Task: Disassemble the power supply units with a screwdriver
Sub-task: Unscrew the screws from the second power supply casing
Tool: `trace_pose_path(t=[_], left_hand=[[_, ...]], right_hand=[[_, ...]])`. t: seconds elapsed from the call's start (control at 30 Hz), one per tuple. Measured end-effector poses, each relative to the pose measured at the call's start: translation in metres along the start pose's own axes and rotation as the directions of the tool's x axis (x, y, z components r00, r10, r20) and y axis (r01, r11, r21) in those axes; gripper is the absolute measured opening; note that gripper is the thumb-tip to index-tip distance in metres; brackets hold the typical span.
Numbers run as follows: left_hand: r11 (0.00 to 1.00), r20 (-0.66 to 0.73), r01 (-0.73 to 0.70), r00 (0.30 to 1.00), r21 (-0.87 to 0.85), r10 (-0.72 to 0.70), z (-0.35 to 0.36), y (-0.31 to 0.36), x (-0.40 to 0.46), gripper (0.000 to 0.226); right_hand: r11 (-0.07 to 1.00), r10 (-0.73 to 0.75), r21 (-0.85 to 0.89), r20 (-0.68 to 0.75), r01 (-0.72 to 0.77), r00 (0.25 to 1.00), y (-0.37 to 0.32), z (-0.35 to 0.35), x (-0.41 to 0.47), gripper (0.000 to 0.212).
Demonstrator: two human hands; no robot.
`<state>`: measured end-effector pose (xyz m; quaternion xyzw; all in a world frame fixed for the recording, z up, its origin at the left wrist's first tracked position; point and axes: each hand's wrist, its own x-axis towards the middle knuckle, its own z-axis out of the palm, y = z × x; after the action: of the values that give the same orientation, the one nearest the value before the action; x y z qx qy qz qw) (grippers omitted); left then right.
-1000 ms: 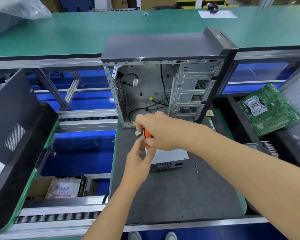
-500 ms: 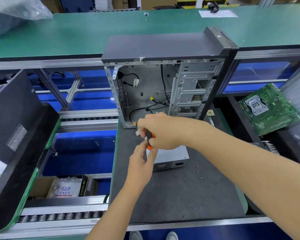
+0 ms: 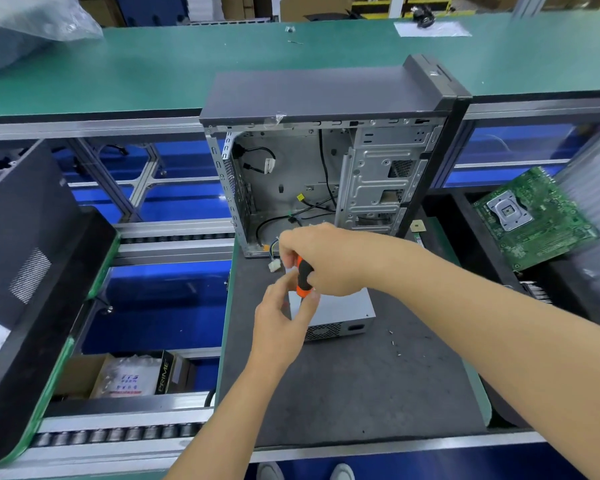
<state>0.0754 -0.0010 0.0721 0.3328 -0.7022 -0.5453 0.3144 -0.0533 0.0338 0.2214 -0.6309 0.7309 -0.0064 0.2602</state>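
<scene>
Head view: 1 frame, looking down on a dark work mat (image 3: 361, 386)
Right hand (image 3: 329, 259): fingers curled round the screwdriver (image 3: 303, 277), orange-and-black handle, shaft hidden behind the hands
Left hand (image 3: 281, 313): fingertips up at the handle's lower end, touching it or the unit's top; can't tell if it pinched anything
PSU (image 3: 340, 315): small grey metal box flat on the mat, just in front of the open case, mesh vent grille on the near face, mostly under the hands
Cable plug (image 3: 274, 266): white connector, trailing off the unit's far-left side
Case (image 3: 326, 161): upright tower, side panel off, bare stamped steel inside, loose black wires
Loose screws (image 3: 394, 342): a few tiny ones on the mat, right of the unit
Motherboard (image 3: 534, 220): green, tilted in a bin, well right
Step, my read: seating the bit in a cover screw
Advice: steady the box, keep the shaft square, press before turning so the head doesn't strip
</scene>
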Motion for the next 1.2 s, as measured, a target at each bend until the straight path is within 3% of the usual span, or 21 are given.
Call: trace_pose_path(t=[0.1,0.2,0.3,0.4,0.53,0.63,0.77,0.83,0.97,1.07,1.2], left_hand=[[0.998,-0.012,-0.013,1.000,0.067,0.014,0.002,0.001,0.002,0.036],[0.997,-0.088,0.066,0.994,0.038,-0.063,0.007,0.004,0.007,0.032],[0.996,-0.131,0.082,0.988,-0.037,-0.086,0.013,0.005,0.007,0.035],[0.997,-0.104,0.042,0.993,-0.057,-0.048,0.009,0.004,0.001,0.032],[0.999,-0.014,-0.026,1.000,0.043,0.027,0.001,-0.002,-0.003,0.026],[0.997,-0.022,0.030,0.999,0.076,-0.028,0.002,0.000,-0.001,0.031],[0.995,-0.090,0.102,0.991,-0.006,-0.103,0.011,0.006,0.002,0.032],[0.995,-0.102,0.098,0.990,-0.026,-0.101,0.015,0.008,0.001,0.035],[0.997,-0.028,0.072,0.997,-0.013,-0.072,0.014,0.005,-0.005,0.033],[1.000,-0.029,0.029,0.999,0.011,-0.028,0.010,0.001,-0.008,0.021],[1.000,-0.080,0.012,0.997,0.021,-0.011,0.004,0.005,-0.005,0.019]], right_hand=[[1.000,-0.006,0.022,-0.007,0.006,1.000,-0.001,0.005,-0.001,0.030],[0.984,0.135,-0.091,-0.173,-0.152,0.976,-0.008,0.014,0.002,0.053],[0.971,0.118,-0.172,-0.261,-0.166,0.958,-0.011,0.019,0.008,0.037],[0.999,0.037,-0.030,-0.198,-0.044,0.980,-0.002,0.015,0.008,0.019],[0.995,0.000,0.100,-0.026,0.003,1.000,0.002,0.002,0.000,0.037],[0.997,-0.019,0.079,0.021,0.017,1.000,0.001,0.002,-0.002,0.029],[0.974,0.198,-0.073,-0.176,-0.214,0.964,-0.006,0.014,0.003,0.054],[0.937,0.222,-0.208,-0.265,-0.280,0.938,-0.008,0.019,0.007,0.047],[0.980,0.037,-0.182,-0.245,-0.084,0.969,-0.002,0.022,0.007,0.022],[0.996,-0.071,-0.066,-0.156,0.062,0.985,0.003,0.020,0.002,0.022],[0.999,-0.027,0.038,-0.115,0.032,0.993,0.004,0.017,-0.001,0.032]])
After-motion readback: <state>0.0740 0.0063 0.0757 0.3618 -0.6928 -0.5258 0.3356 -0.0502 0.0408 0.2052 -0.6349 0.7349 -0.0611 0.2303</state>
